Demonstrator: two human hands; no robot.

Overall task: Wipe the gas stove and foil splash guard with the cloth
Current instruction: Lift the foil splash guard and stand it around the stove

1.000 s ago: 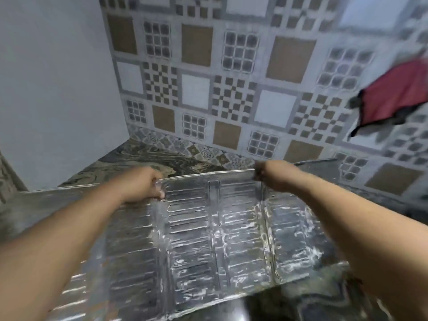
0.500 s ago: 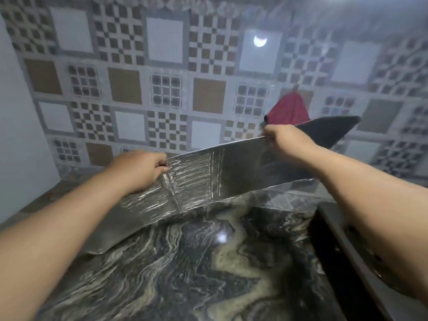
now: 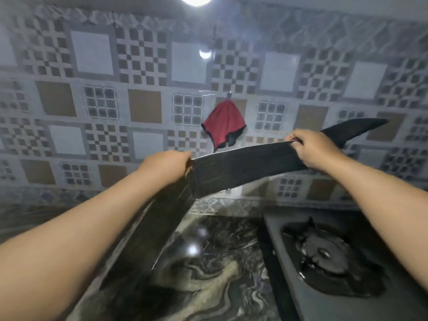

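I hold the folding foil splash guard (image 3: pixel 243 165) up in the air by its top edge, and it looks dark in shadow. My left hand (image 3: pixel 166 166) grips the edge near a fold. My right hand (image 3: pixel 315 150) grips it further right, with one panel sticking out past it. The guard's left panel hangs down toward the counter. The gas stove (image 3: pixel 335 262) sits at the lower right with one burner showing. A red cloth (image 3: pixel 223 123) hangs from a hook on the tiled wall, behind the guard.
A dark marbled stone counter (image 3: pixel 208 274) runs below the guard, left of the stove. A patterned tile wall (image 3: pixel 143 107) stands straight ahead. A bright lamp (image 3: pixel 195 0) shines at the top and reflects on the tiles and counter.
Both hands have lifted the guard higher and carried it right, toward the stove. My view has swung right and up, bringing the stove burner and hanging cloth into sight.
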